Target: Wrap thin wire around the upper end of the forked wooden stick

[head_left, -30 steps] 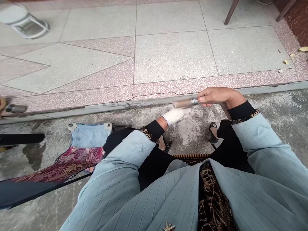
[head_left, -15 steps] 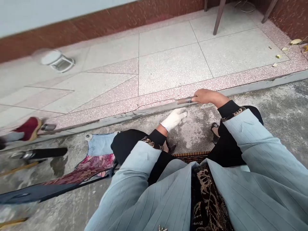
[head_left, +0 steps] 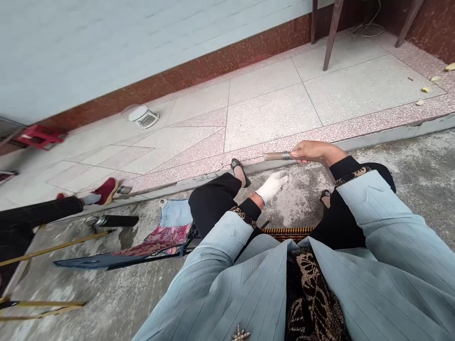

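Observation:
My right hand (head_left: 314,151) is bare and closed round one end of a short brown stick (head_left: 276,156) with silvery wire wound on it, held level above the concrete ground. My left hand (head_left: 273,185) wears a white glove and hangs just below the stick, its fingers loosely curled, and I cannot make out anything in them. Both arms are in light blue striped sleeves. My left leg (head_left: 213,199) in black stretches out toward the tiled step.
A folded seat with denim and floral cloth (head_left: 167,232) lies at my left. Another person's leg and red shoe (head_left: 104,189) rest further left, beside a dark flask (head_left: 117,220) and yellow rods (head_left: 53,248). A white stool (head_left: 144,116) and chair legs (head_left: 330,38) stand on the tiles.
The view has swung up and left, showing the wall and the other person. My left leg has stretched out toward the step. My hands keep their pose with the stick.

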`<state>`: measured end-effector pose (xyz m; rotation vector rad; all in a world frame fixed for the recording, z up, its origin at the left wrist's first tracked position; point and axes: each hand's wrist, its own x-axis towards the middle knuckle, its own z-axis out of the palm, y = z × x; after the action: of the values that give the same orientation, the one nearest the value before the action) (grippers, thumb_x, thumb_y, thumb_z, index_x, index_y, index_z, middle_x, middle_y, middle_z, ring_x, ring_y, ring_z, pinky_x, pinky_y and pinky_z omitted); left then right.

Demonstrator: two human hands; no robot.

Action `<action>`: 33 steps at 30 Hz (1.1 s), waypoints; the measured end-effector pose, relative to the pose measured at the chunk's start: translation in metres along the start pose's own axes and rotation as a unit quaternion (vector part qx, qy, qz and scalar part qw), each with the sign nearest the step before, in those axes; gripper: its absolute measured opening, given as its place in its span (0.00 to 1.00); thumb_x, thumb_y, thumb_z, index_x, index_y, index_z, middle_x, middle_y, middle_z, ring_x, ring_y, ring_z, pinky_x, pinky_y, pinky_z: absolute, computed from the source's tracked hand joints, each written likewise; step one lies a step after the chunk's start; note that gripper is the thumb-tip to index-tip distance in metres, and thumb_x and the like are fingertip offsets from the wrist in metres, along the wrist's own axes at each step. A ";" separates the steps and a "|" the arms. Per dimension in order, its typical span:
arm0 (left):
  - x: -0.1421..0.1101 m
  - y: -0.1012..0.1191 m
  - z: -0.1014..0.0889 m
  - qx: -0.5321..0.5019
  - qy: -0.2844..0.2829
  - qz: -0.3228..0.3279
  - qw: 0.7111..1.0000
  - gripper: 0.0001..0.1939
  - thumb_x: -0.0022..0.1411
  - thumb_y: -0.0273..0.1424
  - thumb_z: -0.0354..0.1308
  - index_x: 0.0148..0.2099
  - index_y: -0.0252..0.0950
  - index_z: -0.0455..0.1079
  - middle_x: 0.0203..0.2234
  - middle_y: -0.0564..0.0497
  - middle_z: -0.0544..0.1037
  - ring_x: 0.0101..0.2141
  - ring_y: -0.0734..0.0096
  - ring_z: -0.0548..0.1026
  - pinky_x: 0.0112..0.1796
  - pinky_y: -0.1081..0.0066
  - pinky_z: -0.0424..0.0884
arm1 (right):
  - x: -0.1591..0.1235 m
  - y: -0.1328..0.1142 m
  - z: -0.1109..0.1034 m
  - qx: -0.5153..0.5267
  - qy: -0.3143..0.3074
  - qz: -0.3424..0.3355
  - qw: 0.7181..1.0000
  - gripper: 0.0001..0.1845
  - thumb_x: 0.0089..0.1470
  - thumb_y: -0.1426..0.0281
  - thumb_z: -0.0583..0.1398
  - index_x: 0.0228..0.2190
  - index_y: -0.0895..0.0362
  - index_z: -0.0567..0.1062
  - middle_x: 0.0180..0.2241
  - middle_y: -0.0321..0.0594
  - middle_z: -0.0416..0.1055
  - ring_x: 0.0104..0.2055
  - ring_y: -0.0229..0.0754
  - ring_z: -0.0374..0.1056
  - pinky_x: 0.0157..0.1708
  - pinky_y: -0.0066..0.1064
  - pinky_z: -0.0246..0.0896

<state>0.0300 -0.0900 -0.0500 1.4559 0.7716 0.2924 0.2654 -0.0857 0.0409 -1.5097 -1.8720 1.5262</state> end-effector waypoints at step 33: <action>0.038 0.034 -0.072 -0.092 -0.044 0.062 0.993 0.20 0.61 0.46 0.60 0.38 0.32 0.68 0.19 0.57 0.65 0.18 0.82 0.58 0.19 0.80 0.52 | 0.040 -0.023 -0.004 0.260 0.106 0.020 0.960 0.18 0.56 0.58 0.65 0.28 0.59 0.69 0.22 0.36 0.65 0.20 0.31 0.58 0.21 0.24 0.52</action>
<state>0.0214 -0.0064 -0.0237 1.3351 0.5685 0.3822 0.2394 -0.0477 0.0474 -1.3938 -1.2004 1.6319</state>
